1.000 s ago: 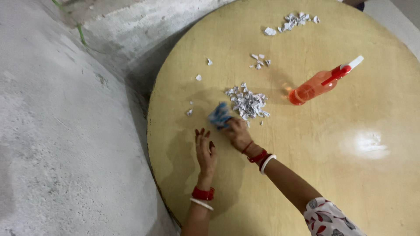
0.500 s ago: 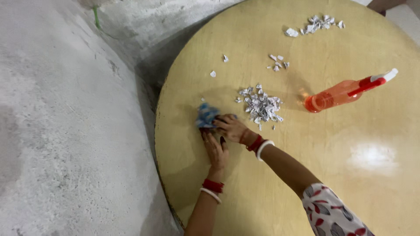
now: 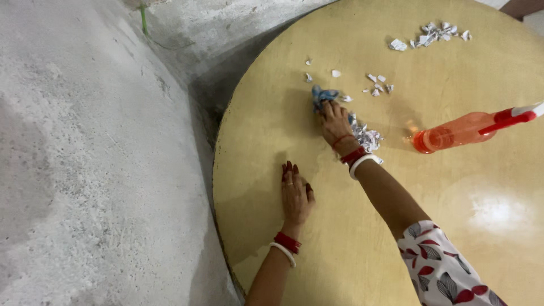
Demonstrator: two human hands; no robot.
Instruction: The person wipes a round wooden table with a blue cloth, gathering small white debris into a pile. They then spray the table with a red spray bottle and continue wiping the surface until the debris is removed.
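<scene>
Cloth, one small blue crumpled rag, lies under the fingertips of the right hand, far out on the one round tan table beside a rough concrete floor. Going down in size: one orange spray bottle lies on its side to the right, well apart from both hands. Two heaps of torn white paper show, one partly hidden just beside the right wrist, another at the table's far edge, and about eight loose scraps lie scattered beyond the cloth.

The right hand presses down on the cloth with fingers closed over it. The left hand lies flat and spread on bare tabletop, holding nothing, well short of the cloth.

Half a second ago the cloth sat near the table's left edge, right above the left hand; it has since been pushed away toward the loose scraps.
</scene>
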